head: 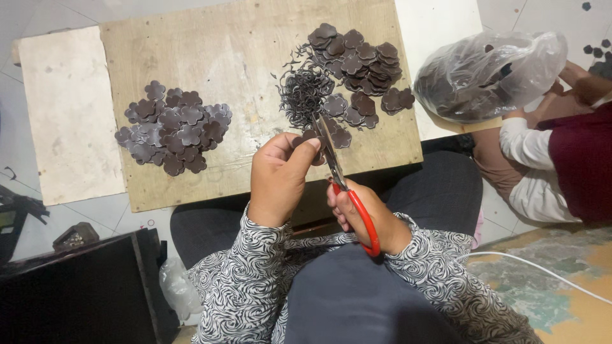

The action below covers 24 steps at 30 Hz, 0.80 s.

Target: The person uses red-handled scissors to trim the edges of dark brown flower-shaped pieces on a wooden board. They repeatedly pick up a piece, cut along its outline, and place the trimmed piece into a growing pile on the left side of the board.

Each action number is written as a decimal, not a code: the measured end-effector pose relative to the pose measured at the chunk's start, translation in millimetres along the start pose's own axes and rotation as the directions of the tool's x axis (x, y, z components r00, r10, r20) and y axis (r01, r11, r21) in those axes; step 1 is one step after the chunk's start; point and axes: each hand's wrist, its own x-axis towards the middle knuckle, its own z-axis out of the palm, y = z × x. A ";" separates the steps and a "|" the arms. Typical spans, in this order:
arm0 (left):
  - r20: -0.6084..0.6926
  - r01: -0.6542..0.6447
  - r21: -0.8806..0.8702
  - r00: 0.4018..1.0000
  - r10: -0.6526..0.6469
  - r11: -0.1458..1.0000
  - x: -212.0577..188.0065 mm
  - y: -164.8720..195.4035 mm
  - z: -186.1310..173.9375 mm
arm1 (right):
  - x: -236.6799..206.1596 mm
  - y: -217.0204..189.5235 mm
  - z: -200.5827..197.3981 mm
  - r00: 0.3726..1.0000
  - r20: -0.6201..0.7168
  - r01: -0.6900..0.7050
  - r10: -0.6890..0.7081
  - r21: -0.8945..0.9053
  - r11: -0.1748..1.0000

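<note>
Scissors [347,191], red-handled, sit in the right hand [363,213], fingers through the loops and closed round the handles; blades point up and away toward the board's near edge, tips at a dark flower-shaped piece [306,136]. Can't tell how far apart the blades are. Left hand [278,175] pinches that piece between thumb and fingertips, gripped tight, just over the near edge of the wooden board [255,57], right of centre.

On the board:
- trimmed pile [173,130] of dark flower-shaped pieces, left half, near the middle of the board's depth
- heap of thin curly offcuts [301,92], centre-right, just beyond the scissor tips
- second pile of flower pieces [360,64], far right corner area, touching the offcuts and trailing down toward the held piece

Board rests across the person's lap, near edge over the knees. Pale slab [67,114] lies just beside its left edge, another pale surface [437,38] beyond its right edge.

Both sleeves [255,280] are black-and-white swirl print.

Right of the board, another person's hand [577,76] holds a clear plastic bag [488,73] stuffed with more dark pieces; white sleeve and dark red garment visible. White cable [542,267] runs over the floor at lower right. Dark box [83,293] at lower left, small crumpled plastic bag [175,286] beside it.
</note>
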 end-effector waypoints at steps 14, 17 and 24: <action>0.023 0.007 -0.017 1.000 -0.007 1.000 1.3 -2.5 -3.6 | -1.0 -1.7 2.3 0.999 -0.019 -0.025 0.028 0.135 0.990; 0.022 0.022 -0.027 1.000 -0.022 0.999 1.5 -0.7 -3.9 | -1.3 -4.4 1.1 0.998 -0.015 -0.057 0.059 0.130 0.990; 0.036 0.014 0.012 0.999 -0.015 1.000 2.6 1.9 -14.1 | -2.3 0.9 -2.2 0.992 -0.035 -0.115 0.118 0.068 0.991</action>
